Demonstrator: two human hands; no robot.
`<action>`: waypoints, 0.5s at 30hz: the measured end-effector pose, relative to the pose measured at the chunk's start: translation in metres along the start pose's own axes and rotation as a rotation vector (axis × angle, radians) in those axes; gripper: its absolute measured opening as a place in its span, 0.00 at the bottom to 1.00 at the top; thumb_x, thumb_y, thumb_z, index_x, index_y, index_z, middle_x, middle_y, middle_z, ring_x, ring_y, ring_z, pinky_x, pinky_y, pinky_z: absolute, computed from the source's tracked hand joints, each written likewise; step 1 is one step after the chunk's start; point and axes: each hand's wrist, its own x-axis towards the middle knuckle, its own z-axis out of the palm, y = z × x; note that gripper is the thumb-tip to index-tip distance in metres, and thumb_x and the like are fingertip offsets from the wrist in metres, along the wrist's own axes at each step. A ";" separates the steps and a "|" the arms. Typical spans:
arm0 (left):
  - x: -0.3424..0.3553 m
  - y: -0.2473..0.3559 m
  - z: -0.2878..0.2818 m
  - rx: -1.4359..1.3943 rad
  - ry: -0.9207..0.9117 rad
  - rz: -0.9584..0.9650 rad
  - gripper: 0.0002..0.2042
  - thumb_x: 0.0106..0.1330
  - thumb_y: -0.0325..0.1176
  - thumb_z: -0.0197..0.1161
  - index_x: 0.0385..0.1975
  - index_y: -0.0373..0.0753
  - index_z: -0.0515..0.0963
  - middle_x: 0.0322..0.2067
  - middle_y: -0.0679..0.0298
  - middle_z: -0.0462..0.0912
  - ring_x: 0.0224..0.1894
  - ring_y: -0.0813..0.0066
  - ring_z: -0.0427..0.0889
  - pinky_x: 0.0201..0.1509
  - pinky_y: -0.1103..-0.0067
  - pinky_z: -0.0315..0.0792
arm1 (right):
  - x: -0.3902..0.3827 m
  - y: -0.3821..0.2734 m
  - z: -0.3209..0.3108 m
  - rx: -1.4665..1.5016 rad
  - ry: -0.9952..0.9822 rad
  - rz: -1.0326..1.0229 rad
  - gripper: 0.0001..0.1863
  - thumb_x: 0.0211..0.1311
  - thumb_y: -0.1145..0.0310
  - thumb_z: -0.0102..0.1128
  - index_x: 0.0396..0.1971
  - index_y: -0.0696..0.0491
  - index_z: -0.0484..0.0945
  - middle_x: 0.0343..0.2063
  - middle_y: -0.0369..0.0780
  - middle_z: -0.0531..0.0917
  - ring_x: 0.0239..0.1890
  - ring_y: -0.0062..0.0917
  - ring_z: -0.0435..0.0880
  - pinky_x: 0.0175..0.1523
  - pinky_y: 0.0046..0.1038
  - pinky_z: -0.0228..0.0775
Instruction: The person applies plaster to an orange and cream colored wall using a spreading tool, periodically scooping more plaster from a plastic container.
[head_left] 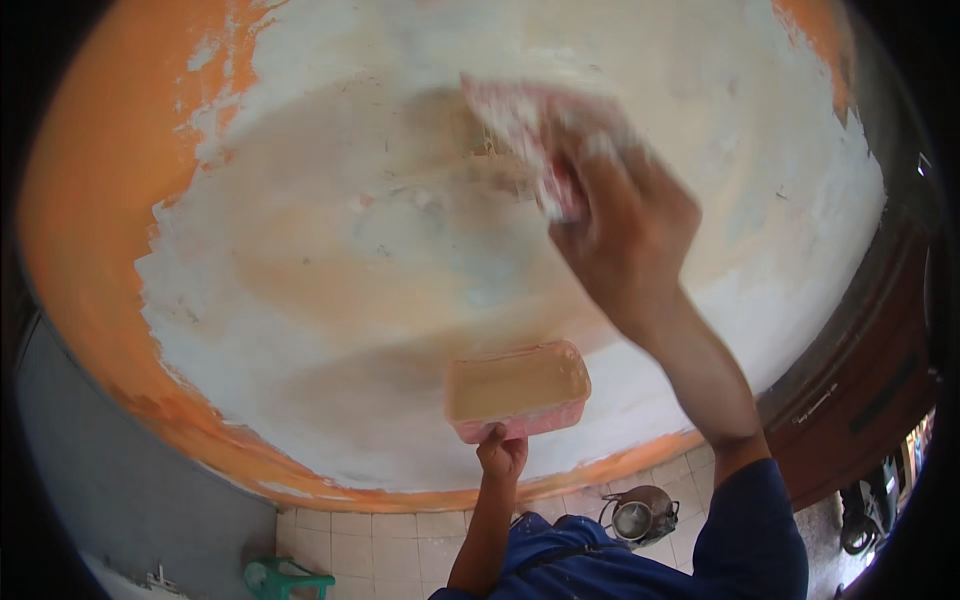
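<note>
My left hand [502, 455] grips the near side of a pink rectangular plastic tub [540, 421], its thumb on the outer wall. A beige, smooth-looking filling lies inside the tub. Higher up and to the right, my right hand [630, 225] is closed around a flat red putty scraper [515, 112] smeared with white. Motion blurs both hand and scraper. They are at the wall [330, 240], whose middle is coated white and greyish; whether the scraper's edge touches it I cannot tell.
Orange paint [110, 180] surrounds the ragged white coat. A green plastic stool [290, 577] stands on the tiled floor [400, 550] at lower left. Near my right side is a round metal pot [645, 510]. A dark brown panel [850, 420] borders the wall at right.
</note>
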 end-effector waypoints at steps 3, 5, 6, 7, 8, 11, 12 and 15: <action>0.001 0.000 -0.010 -0.007 -0.038 0.008 0.24 0.49 0.16 0.59 0.49 0.39 0.68 0.46 0.66 0.74 0.52 0.71 0.71 0.58 0.75 0.66 | 0.014 0.003 0.028 -0.086 -0.003 -0.097 0.11 0.40 0.76 0.56 0.29 0.56 0.76 0.29 0.42 0.80 0.34 0.33 0.81 0.32 0.29 0.74; 0.000 -0.004 -0.008 -0.006 -0.019 0.009 0.24 0.49 0.16 0.59 0.49 0.39 0.68 0.46 0.65 0.74 0.53 0.72 0.71 0.58 0.75 0.67 | -0.021 0.005 0.062 -0.291 0.051 -0.317 0.11 0.45 0.70 0.53 0.30 0.60 0.77 0.29 0.46 0.78 0.36 0.38 0.80 0.36 0.33 0.74; -0.001 -0.003 -0.006 0.032 -0.022 0.024 0.25 0.49 0.19 0.60 0.50 0.39 0.67 0.47 0.65 0.73 0.54 0.70 0.70 0.60 0.73 0.64 | -0.045 0.005 0.076 -0.286 0.056 -0.336 0.15 0.50 0.68 0.51 0.34 0.64 0.76 0.35 0.51 0.78 0.43 0.46 0.77 0.44 0.38 0.73; 0.000 -0.002 -0.001 0.067 -0.032 0.047 0.26 0.50 0.22 0.61 0.52 0.39 0.66 0.49 0.64 0.72 0.55 0.69 0.69 0.61 0.71 0.62 | -0.060 -0.002 0.075 -0.261 0.044 -0.331 0.15 0.49 0.69 0.51 0.34 0.63 0.76 0.37 0.52 0.77 0.44 0.45 0.77 0.45 0.38 0.73; -0.004 -0.004 -0.001 0.094 -0.024 0.064 0.27 0.50 0.24 0.62 0.53 0.39 0.65 0.50 0.64 0.71 0.56 0.67 0.67 0.63 0.69 0.60 | -0.074 -0.008 0.071 -0.235 0.011 -0.327 0.15 0.49 0.69 0.52 0.34 0.63 0.76 0.38 0.53 0.77 0.45 0.45 0.77 0.46 0.38 0.73; 0.001 -0.002 -0.028 0.086 -0.040 0.030 0.27 0.50 0.24 0.62 0.53 0.39 0.65 0.50 0.63 0.71 0.56 0.67 0.67 0.64 0.68 0.59 | -0.089 -0.011 0.058 -0.111 -0.095 -0.320 0.16 0.47 0.68 0.53 0.34 0.62 0.76 0.39 0.52 0.77 0.46 0.44 0.77 0.47 0.38 0.72; 0.001 0.000 -0.032 0.072 -0.032 0.023 0.27 0.50 0.24 0.62 0.53 0.39 0.65 0.50 0.63 0.72 0.56 0.67 0.67 0.64 0.68 0.59 | -0.088 -0.008 0.054 -0.056 -0.075 -0.293 0.15 0.46 0.69 0.54 0.34 0.61 0.76 0.38 0.50 0.78 0.45 0.42 0.78 0.45 0.36 0.73; 0.000 0.001 -0.023 0.025 -0.020 0.008 0.27 0.49 0.22 0.62 0.52 0.39 0.66 0.49 0.64 0.72 0.55 0.68 0.68 0.63 0.70 0.60 | -0.062 -0.002 0.032 0.050 0.022 -0.218 0.13 0.43 0.70 0.55 0.31 0.58 0.76 0.35 0.46 0.79 0.40 0.36 0.79 0.39 0.31 0.74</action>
